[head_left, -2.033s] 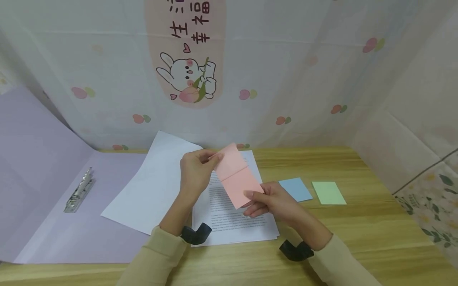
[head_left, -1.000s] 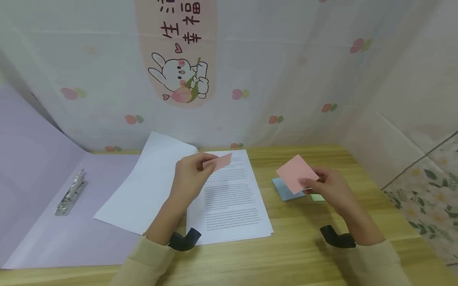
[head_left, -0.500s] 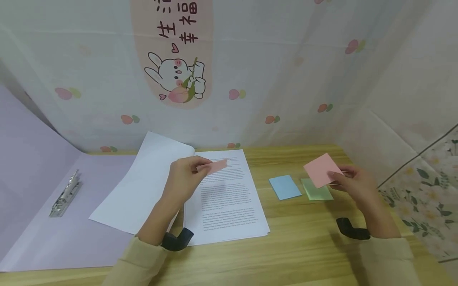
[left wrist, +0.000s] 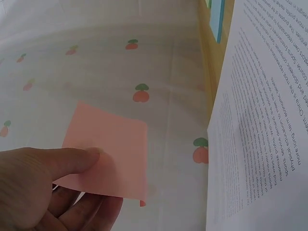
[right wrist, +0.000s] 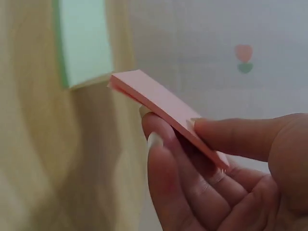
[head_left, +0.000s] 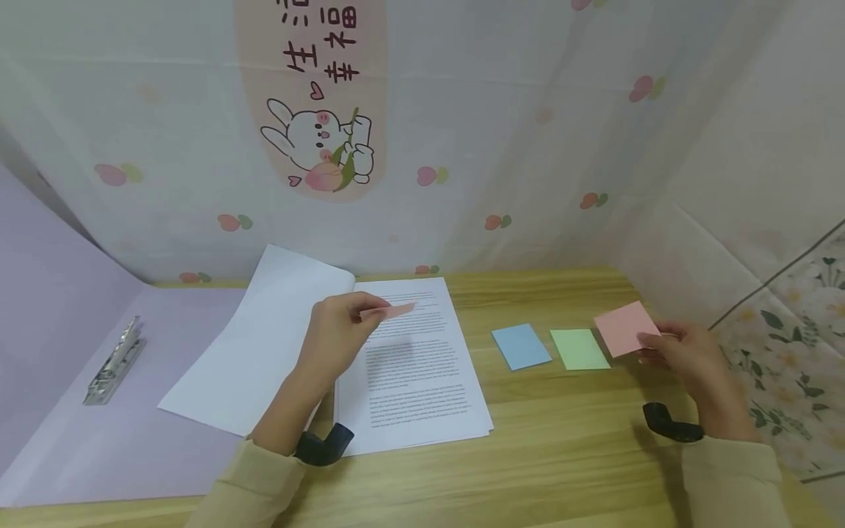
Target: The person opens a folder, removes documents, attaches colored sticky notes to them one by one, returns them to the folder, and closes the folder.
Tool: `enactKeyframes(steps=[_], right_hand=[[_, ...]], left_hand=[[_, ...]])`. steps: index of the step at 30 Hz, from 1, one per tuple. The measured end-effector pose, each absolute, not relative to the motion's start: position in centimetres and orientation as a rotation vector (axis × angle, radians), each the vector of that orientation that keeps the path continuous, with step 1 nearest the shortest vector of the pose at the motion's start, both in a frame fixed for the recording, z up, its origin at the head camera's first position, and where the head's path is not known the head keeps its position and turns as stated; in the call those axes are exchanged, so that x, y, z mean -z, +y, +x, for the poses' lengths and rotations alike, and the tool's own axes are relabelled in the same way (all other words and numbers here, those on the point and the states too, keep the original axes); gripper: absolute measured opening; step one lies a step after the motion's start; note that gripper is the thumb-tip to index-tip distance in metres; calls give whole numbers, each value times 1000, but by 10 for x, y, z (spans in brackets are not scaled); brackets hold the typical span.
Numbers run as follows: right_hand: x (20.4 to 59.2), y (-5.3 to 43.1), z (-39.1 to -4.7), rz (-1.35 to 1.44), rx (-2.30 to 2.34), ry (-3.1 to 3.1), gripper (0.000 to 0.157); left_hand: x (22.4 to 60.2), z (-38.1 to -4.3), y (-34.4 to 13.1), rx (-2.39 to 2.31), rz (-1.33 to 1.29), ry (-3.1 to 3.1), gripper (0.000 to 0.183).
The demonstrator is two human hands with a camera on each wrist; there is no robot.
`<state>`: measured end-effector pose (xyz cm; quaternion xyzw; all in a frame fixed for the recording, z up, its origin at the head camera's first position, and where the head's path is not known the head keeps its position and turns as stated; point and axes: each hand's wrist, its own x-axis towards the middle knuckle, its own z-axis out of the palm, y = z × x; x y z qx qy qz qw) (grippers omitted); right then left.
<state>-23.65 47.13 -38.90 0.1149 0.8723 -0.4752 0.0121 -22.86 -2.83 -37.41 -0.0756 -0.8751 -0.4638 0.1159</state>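
Between thumb and fingers, my left hand [head_left: 337,334] pinches a single pink sticky note [left wrist: 115,144] above the printed sheets [head_left: 422,389]. My right hand [head_left: 693,359] grips the pink sticky note pad [head_left: 626,328] by its right edge, at the right of the table. In the right wrist view the pad [right wrist: 163,108] appears as a thick tilted stack, held by the thumb on top and fingers below. Just left of it lies a green sticky note pad [head_left: 581,349]. Beside that is a blue sticky note pad [head_left: 521,347].
A white sheet [head_left: 257,352] is turned over to the left of the printed pages. It lies over a lilac folder [head_left: 191,323] with a metal clip [head_left: 114,363]. A patterned cloth [head_left: 462,132] hangs behind the wooden table [head_left: 548,440].
The pink note has come apart from its pad. My right hand has carried the pad rightward past the blue and green pads and lowered it, while my left hand keeps the note over the pages.
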Motion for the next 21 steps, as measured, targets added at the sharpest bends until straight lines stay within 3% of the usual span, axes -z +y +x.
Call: enactKeyframes(steps=[10, 21], right_hand=[[404, 476, -245, 566, 1277, 2773, 57], [403, 476, -244, 471, 1118, 2772, 59]], left_hand=[[375, -230, -29, 1327, -279, -2514, 13], [374, -230, -28, 1313, -253, -2539, 14]])
